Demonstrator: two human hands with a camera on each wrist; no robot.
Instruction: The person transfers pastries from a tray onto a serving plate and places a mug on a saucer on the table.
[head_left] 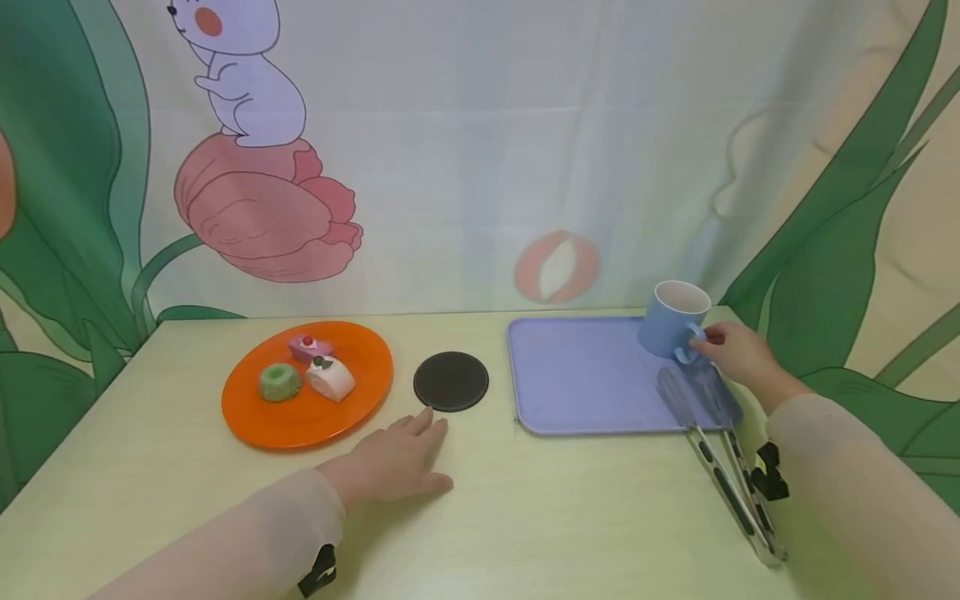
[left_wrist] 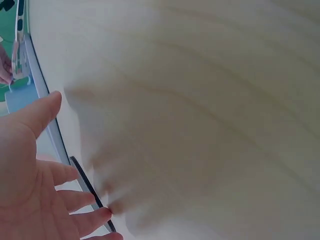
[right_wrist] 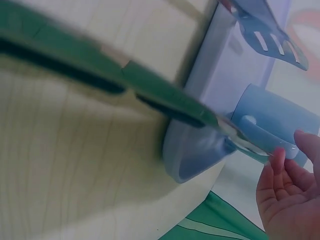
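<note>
A light blue mug (head_left: 669, 321) stands upright at the far right corner of the lavender tray (head_left: 585, 375). My right hand (head_left: 738, 354) pinches the mug's handle between thumb and fingers; in the right wrist view the handle (right_wrist: 267, 137) meets the fingertips. Metal tongs (head_left: 723, 483) with slotted ends lean over the tray's front right edge, close to that hand. My left hand (head_left: 393, 458) is spread low over the table, fingers straight, just in front of a round black coaster (head_left: 451, 381). It holds nothing. Whether its fingertips touch the table I cannot tell.
An orange plate (head_left: 255, 417) at the left carries a green ring-shaped cake (head_left: 280, 382), a white roll cake (head_left: 331, 379) and a pink cake piece (head_left: 309, 347). A printed curtain (head_left: 450, 167) hangs behind the pale table (head_left: 525, 517).
</note>
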